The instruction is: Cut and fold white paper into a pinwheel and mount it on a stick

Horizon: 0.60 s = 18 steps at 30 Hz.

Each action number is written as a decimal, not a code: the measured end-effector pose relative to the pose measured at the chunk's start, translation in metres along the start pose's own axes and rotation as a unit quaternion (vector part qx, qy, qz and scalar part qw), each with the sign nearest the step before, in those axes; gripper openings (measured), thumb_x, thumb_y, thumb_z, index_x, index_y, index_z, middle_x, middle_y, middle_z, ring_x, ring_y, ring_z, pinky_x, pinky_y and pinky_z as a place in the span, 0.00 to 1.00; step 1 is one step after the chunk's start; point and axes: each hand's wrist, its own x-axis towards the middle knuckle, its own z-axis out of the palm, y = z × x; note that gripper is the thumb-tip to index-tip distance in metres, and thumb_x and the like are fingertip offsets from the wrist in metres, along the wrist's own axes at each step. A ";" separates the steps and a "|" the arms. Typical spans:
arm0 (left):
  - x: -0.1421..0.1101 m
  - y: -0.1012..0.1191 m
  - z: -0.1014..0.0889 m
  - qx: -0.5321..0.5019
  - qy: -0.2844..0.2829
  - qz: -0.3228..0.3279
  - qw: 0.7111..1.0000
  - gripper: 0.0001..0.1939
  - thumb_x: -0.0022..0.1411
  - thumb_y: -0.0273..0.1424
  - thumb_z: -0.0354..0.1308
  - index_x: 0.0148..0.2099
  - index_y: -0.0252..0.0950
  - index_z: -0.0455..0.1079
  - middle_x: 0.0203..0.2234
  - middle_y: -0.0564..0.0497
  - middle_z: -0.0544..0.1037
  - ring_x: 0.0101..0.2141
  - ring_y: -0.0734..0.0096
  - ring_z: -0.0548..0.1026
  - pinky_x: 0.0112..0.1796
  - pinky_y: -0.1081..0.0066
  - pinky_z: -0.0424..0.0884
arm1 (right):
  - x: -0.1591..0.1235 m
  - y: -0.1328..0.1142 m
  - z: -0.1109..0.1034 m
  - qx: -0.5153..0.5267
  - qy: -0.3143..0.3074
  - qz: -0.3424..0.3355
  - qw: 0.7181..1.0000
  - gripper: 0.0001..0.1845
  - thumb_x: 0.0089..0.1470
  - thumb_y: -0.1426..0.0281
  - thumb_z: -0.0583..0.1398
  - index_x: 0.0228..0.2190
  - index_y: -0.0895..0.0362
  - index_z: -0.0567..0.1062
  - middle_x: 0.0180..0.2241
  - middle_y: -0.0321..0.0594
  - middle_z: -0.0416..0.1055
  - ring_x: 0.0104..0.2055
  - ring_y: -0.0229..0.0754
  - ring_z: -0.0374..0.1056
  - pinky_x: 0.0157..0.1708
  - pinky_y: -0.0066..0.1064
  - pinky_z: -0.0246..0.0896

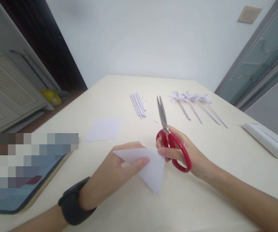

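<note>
A sheet of white paper folded into a triangle (pixel 153 167) is pinched in my left hand (pixel 126 164), thumb on top and fingers behind. In my right hand (pixel 184 148) are red-handled scissors (pixel 164 120), their blades pointing away from me and slightly apart. The right thumb also touches the triangle's upper right corner. A flat white paper square (pixel 104 129) lies on the table beyond my left hand. Past the scissors is a small row of rolled paper sticks (pixel 137 104). Several white paper pinwheels on sticks (pixel 193 101) lie at the far right.
The cream table (pixel 119 87) ends at a white wall. At the left edge lies a dark-rimmed tablet-like object (pixel 42 175), its surface pixelated. A long white object (pixel 269 140) is at the right edge. Tiny paper scraps (pixel 156 121) lie near the scissors.
</note>
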 end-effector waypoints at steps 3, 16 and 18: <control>-0.001 -0.011 -0.001 -0.065 0.022 -0.001 0.998 0.07 0.58 0.31 0.54 0.31 0.36 0.72 0.27 0.53 0.75 0.30 0.70 0.72 0.30 0.76 0.67 | -0.001 -0.002 0.002 -0.007 -0.021 0.021 1.000 0.12 0.47 0.75 0.60 0.31 0.55 0.61 0.29 0.31 0.64 0.25 0.33 0.59 0.23 0.25 0.55; -0.002 -0.016 -0.008 -0.107 0.118 -0.046 0.986 0.09 0.54 0.35 0.58 0.37 0.38 0.74 0.31 0.52 0.80 0.31 0.66 0.75 0.30 0.72 0.71 | -0.007 0.010 0.005 -0.033 -0.089 0.101 0.990 0.17 0.53 0.53 0.53 0.28 0.54 0.59 0.22 0.30 0.56 0.18 0.31 0.53 0.18 0.23 0.49; -0.003 -0.015 -0.008 -0.115 0.117 -0.048 0.985 0.08 0.54 0.35 0.58 0.36 0.38 0.74 0.32 0.52 0.80 0.30 0.67 0.75 0.29 0.72 0.71 | -0.009 0.009 0.006 -0.051 -0.088 0.085 0.991 0.19 0.54 0.51 0.49 0.29 0.55 0.58 0.23 0.32 0.56 0.21 0.32 0.54 0.20 0.25 0.51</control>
